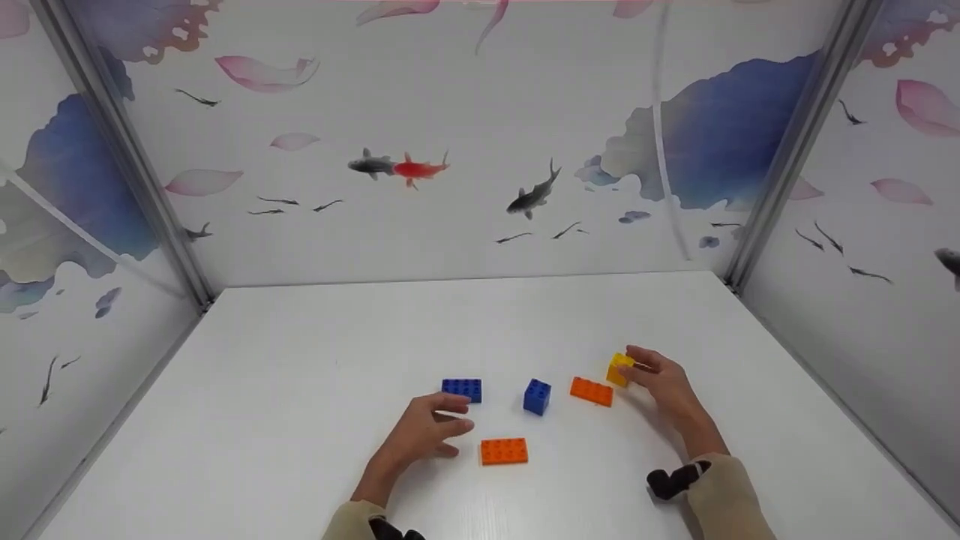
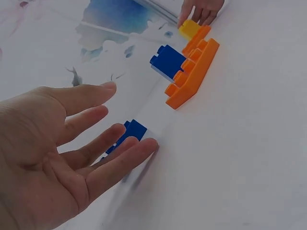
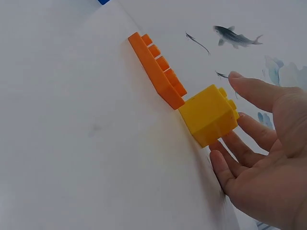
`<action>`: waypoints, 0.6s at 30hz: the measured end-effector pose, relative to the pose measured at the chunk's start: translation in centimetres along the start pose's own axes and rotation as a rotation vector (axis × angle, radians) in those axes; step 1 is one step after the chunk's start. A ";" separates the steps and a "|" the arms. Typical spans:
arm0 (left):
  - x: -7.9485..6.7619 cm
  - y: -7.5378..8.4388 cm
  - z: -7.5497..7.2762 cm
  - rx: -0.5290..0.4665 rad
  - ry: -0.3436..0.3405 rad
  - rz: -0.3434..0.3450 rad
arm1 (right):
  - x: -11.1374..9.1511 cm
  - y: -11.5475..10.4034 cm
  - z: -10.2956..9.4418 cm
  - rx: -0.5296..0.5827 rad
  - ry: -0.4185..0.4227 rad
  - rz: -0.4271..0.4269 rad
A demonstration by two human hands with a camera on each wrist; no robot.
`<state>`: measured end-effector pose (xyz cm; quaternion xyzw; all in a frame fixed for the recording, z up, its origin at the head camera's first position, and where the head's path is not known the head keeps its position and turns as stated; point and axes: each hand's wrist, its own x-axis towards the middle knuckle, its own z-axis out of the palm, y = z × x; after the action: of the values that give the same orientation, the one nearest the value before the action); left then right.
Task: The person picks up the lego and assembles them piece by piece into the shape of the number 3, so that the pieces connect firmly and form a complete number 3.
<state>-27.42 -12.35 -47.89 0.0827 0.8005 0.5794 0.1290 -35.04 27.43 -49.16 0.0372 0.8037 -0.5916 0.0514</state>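
White table (image 1: 300,345) is sitting between fish-print walls (image 1: 480,97); right of the blue cube (image 1: 536,397), the yellow block (image 1: 617,370) is standing beside an orange brick (image 1: 592,391); right hand (image 1: 666,384) is straddling the yellow block, fingers half open, thumb standing off, no grip showing; left of the blue cube, left hand (image 1: 421,433) is showing loosely spread fingers, holding nothing; I'd be closing squarely on opposite faces, keeping clear of the orange brick.

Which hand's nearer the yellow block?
Right. The right hand is close beside the yellow block; the left hand is well off to the block's left, near the long blue brick.
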 end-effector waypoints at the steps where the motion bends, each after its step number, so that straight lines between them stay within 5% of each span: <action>1: 0.0 0.1 0.2 -0.001 -0.011 -0.008 | 0.0 0.0 0.0 -0.014 -0.001 -0.002; 10: 0.1 0.6 1.3 -0.013 -0.103 -0.048 | -0.2 -0.1 0.4 -0.075 0.019 0.021; 18: 0.3 0.3 2.5 0.019 -0.117 -0.058 | -0.1 0.0 0.5 -0.087 0.026 0.026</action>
<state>-26.92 -9.88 -48.42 0.0945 0.7993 0.5618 0.1914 -34.90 26.95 -49.29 0.0530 0.8287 -0.5549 0.0504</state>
